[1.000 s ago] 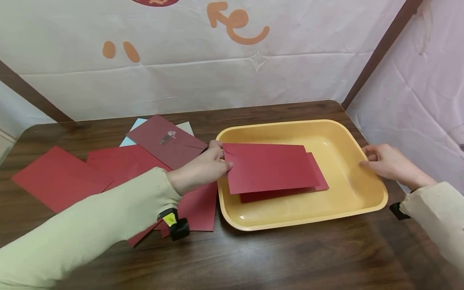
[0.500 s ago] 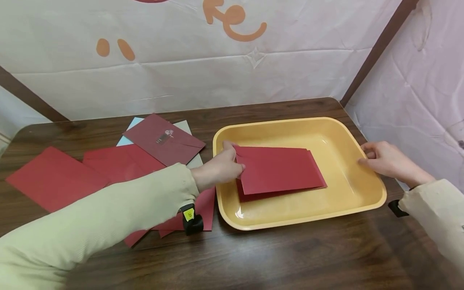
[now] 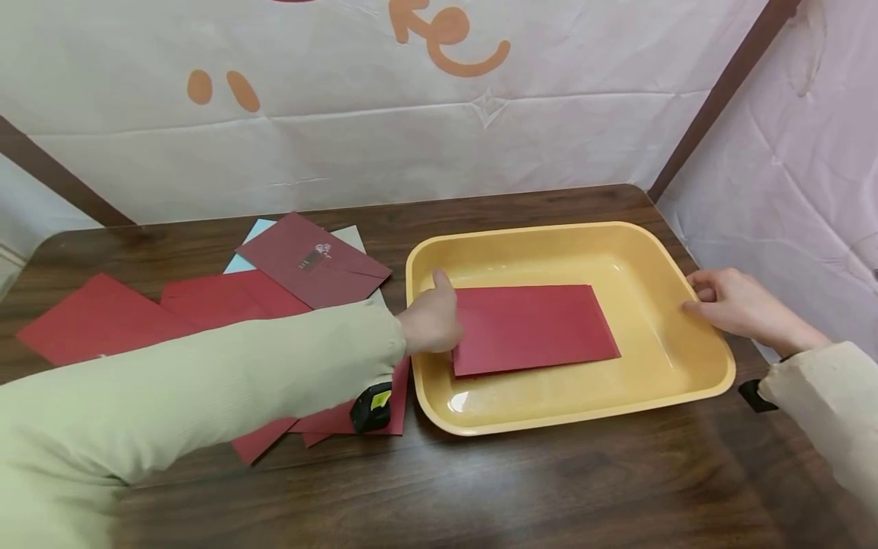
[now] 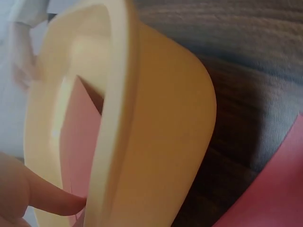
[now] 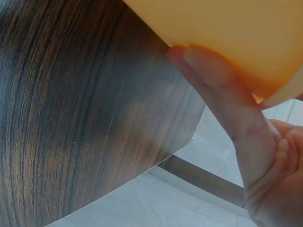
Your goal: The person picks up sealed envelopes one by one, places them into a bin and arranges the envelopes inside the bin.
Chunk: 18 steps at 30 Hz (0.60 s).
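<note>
Two red envelopes (image 3: pixel 531 328) lie one over the other in a yellow plastic tray (image 3: pixel 658 305). At their left end is my left hand (image 3: pixel 434 316), reaching over the tray's left rim with one finger raised. The left wrist view has a digit (image 4: pixel 57 198) against the edge of the red paper (image 4: pixel 78 132); I cannot tell whether this hand still pinches it. With thumb and fingers, my right hand (image 3: pixel 730 305) grips the tray's right rim. Its thumb and fingers (image 5: pixel 215 75) lie on both sides of that rim in the right wrist view.
Several red envelopes (image 3: pixel 103 320) spread over the brown table (image 3: pixel 549 488) left of the tray, partly under my left sleeve. Behind them a dark maroon envelope (image 3: pixel 315 259) overlaps a light blue one (image 3: pixel 241 263) and a grey one (image 3: pixel 350 238). A white cloth wall (image 3: pixel 343 160) stands behind.
My left hand has moved right and brought the upper red envelope down onto the one in the tray, nearly lined up with it. My right hand stays on the rim.
</note>
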Motion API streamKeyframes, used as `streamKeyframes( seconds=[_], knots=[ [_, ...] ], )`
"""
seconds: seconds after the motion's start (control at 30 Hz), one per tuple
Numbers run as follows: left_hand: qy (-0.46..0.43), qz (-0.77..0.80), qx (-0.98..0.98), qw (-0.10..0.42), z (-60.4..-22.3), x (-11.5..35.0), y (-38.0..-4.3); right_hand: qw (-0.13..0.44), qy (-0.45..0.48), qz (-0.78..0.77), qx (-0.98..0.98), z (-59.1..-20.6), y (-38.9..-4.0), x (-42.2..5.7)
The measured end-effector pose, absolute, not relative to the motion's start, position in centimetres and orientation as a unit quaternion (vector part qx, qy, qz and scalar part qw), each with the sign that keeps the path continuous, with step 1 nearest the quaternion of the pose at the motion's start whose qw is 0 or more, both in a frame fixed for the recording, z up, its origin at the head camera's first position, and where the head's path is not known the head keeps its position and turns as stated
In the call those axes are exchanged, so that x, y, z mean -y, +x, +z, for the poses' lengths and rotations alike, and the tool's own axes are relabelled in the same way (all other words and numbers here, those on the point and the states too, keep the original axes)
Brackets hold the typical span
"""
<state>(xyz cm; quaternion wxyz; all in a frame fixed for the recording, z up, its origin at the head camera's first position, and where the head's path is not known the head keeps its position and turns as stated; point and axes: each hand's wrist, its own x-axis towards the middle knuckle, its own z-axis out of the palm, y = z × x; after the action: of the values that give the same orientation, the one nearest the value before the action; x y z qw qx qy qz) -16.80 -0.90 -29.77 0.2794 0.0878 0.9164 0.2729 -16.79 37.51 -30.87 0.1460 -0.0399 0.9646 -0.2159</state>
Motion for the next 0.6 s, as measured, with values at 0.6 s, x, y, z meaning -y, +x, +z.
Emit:
streamKeyframes(
  seconds=[0.6],
  knots=[
    [0.054,0.170,-0.938,0.297,-30.6,-1.1,-17.6,0.145,-0.042,-0.224,-0.963,-31.0,-16.7,-37.6]
  ],
)
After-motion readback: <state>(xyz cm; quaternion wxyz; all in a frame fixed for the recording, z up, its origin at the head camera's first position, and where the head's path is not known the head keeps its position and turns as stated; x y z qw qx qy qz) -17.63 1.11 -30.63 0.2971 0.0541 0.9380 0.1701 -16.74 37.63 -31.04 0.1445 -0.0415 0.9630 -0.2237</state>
